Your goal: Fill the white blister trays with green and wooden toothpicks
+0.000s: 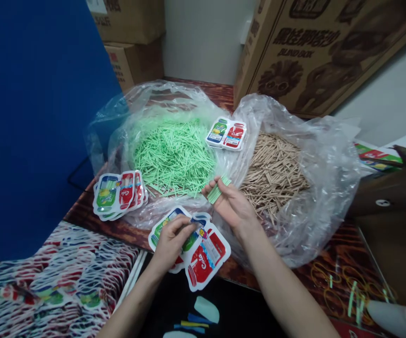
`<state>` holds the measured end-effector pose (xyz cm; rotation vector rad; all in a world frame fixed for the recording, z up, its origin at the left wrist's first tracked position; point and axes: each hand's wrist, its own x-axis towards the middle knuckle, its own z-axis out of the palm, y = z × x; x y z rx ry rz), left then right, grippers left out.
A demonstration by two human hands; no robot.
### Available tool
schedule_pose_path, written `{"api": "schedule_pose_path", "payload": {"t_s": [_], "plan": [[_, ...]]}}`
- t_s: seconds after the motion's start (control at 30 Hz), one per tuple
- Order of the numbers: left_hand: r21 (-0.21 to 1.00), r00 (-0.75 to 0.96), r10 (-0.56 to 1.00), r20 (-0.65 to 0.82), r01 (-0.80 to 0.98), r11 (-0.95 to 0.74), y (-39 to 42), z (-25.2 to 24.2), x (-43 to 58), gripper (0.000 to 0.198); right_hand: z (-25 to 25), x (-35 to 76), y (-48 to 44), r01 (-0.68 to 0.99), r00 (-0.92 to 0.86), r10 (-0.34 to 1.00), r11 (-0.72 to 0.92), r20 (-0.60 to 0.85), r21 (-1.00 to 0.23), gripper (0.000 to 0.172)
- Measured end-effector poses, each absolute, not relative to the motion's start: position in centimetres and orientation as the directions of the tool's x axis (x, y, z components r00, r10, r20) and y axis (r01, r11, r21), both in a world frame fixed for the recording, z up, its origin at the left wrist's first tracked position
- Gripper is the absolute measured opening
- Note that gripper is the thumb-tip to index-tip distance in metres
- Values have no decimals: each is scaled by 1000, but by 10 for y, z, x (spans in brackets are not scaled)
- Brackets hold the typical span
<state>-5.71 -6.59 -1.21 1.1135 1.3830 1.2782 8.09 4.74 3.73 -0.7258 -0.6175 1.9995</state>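
My left hand is closed on the top of a printed packet with green and red bottle pictures. A second such packet lies partly beneath that hand. In my right hand is a small bundle of green sticks, pinched between thumb and fingers. Just beyond, a clear plastic bag holds a heap of green sticks. Brown sticks fill another clear bag to the right.
Stacked packets rest at the left, others between the bags. Many packets stand in rows at lower left. Cardboard boxes stand behind. A white cup and rubber bands are at lower right.
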Motion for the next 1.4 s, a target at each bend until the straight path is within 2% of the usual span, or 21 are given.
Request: {"api": "schedule_pose_path", "payload": {"t_s": [0.1, 0.27, 0.43, 0.5, 0.57, 0.63, 0.73, 0.8, 0.97, 1.1, 1.2, 1.3, 1.33, 1.4], "plan": [[996, -163, 982, -93, -23, 91, -67, -13, -52, 15, 42, 82, 38, -568, -426, 873, -463, -238, -681, 6], [981, -129, 980, -153, -140, 134, -65, -10, -46, 15, 47, 83, 19, -437, -524, 819, -495, -234, -751, 13], [993, -179, 979, -97, -85, 83, -61, -9, -44, 16, 52, 99, 7, -165, -647, 715, -471, -265, -867, 20], [996, -196, 979, -59, -74, 45, -60, -9, -44, 15, 57, 108, 4, -65, -651, 716, -383, -251, -921, 28], [996, -212, 976, -47, -80, 31, -58, -8, -45, 15, 60, 115, 1, 11, -574, 796, -231, -195, -973, 36], [996, -223, 974, -48, -84, 30, -57, -5, -44, 16, 60, 117, -3, 98, -465, 881, -50, -90, -994, 36], [995, -228, 973, -40, -95, 18, -55, -2, -41, 17, 55, 115, -10, 238, -438, 894, 215, 93, -947, 19], [994, -219, 975, -40, -108, 16, -55, -1, -40, 16, 52, 113, -15, 289, -481, 863, 323, 155, -901, 16], [983, -209, 973, -98, -175, 62, -57, -6, -39, 14, 54, 118, -24, 396, -384, 900, 361, 205, -844, 28], [986, -210, 973, -100, -155, 68, -57, -9, -35, 15, 54, 124, -29, 443, -461, 862, 431, 213, -786, 18], [983, -186, 976, -110, -167, 79, -58, -7, -30, 15, 51, 126, -32, 438, -403, 885, 411, 233, -800, 21], [983, -172, 978, -117, -162, 89, -60, -1, -31, 14, 48, 130, -34, 485, -383, 892, 417, 241, -769, 15], [983, -139, 983, -122, -153, 100, -61, 2, -34, 14, 49, 132, -35, 503, -397, 887, 426, 237, -752, 16], [979, 41, 986, -160, -122, 164, -64, 7, -44, 19, 51, 135, -39, 524, -414, 877, 450, 245, -723, 20]]}}
